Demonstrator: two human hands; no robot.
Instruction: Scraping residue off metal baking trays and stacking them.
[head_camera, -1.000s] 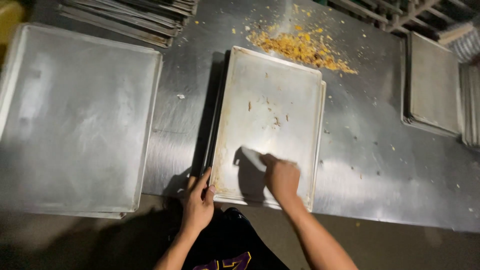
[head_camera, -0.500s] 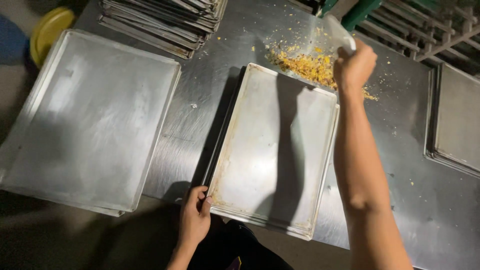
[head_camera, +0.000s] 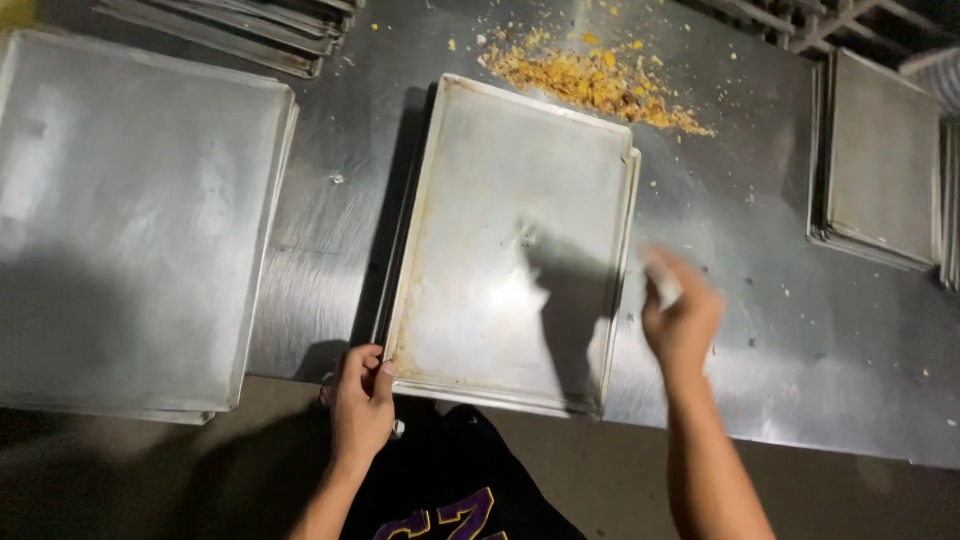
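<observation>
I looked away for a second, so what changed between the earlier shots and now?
The right hand, gripping a small pale scraper, swept from the tray's near end up to the crumb pile, then back beside the tray's right edge. The left hand stayed on the baking tray's near corner; the tray stayed put.

Bench (head_camera: 760, 300): brushed metal, dull sheen, scratched and speckled. Centre tray (head_camera: 515, 240): thin sheet metal, matt grey, smooth, brownish staining along its rim. Tray stack at 9 o'clock (head_camera: 130, 210): the same metal, cloudy and scuffed. Trays at 3 o'clock (head_camera: 880, 160): darker, matt. Crumbs at 12 o'clock (head_camera: 600, 80): dry, coarse, yellow-orange.
</observation>
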